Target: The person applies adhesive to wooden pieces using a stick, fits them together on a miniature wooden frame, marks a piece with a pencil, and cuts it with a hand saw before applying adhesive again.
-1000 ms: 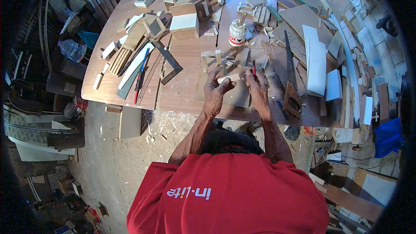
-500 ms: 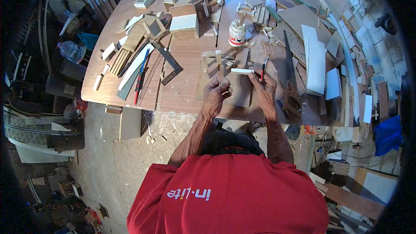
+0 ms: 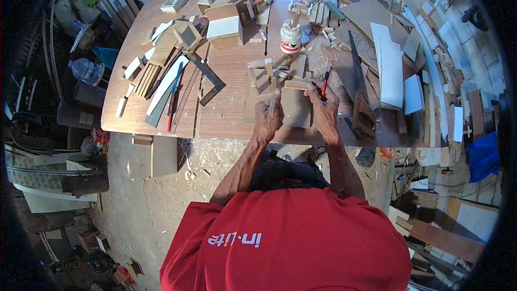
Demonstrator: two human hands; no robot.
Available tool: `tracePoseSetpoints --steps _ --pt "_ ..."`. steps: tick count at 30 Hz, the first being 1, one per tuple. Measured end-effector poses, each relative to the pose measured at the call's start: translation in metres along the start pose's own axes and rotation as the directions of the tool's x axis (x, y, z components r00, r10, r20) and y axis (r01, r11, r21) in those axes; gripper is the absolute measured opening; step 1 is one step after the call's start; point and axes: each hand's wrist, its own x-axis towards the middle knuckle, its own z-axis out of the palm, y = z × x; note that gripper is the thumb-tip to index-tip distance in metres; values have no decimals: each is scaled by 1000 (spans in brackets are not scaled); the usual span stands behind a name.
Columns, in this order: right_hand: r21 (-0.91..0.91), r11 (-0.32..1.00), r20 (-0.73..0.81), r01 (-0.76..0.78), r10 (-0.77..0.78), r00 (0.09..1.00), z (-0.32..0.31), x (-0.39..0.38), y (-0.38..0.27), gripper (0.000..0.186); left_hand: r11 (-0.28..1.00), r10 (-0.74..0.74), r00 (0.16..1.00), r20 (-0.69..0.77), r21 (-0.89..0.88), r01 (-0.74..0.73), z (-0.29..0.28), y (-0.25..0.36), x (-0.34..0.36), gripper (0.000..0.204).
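Observation:
A short wooden strip [image 3: 297,84] is pinched in my right hand [image 3: 325,109], its bare wood side up. A slim red-and-black pen-like tool [image 3: 326,80] stands up between the fingers of that same hand. My left hand [image 3: 268,117] is closed, thumb upward, with a thin pale wooden strip [image 3: 263,97] at its fingertips. Just beyond it, a small wooden frame-like piece [image 3: 260,70] rests on a flat brown board [image 3: 295,109]. A white jar of glue [image 3: 291,37] with a stick in it stands farther back.
Small wooden boxes [image 3: 225,28] crowd the back middle of the table [image 3: 183,110]. Wood strips, a dark square [image 3: 209,78] and a blue-and-red tool [image 3: 173,97] lie to the left. A dark saw [image 3: 362,83] and white panels [image 3: 389,70] are on the right.
The strip in my right hand has turned from its white side to bare wood. My left hand has rotated thumb-up, and a pale strip now shows at its fingertips.

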Motion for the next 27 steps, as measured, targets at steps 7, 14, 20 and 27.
tracePoseSetpoints --steps 7,14,20,27 --pt "-133 990 44 44 -38 998 9 1 22 29 990 48 997 68 -137 -38 -3 -10 2 35" --pt "-331 934 161 131 -81 984 40 7 58 38 898 -133 989 -67 -430 92 -17 -43 18 23" --pt "-316 932 194 178 -120 974 54 8 73 35 931 -120 965 -232 -365 28 -21 -44 21 18" --pt "-308 951 253 -4 86 964 50 13 52 27 949 -69 931 -358 -311 -49 -37 -45 35 20"
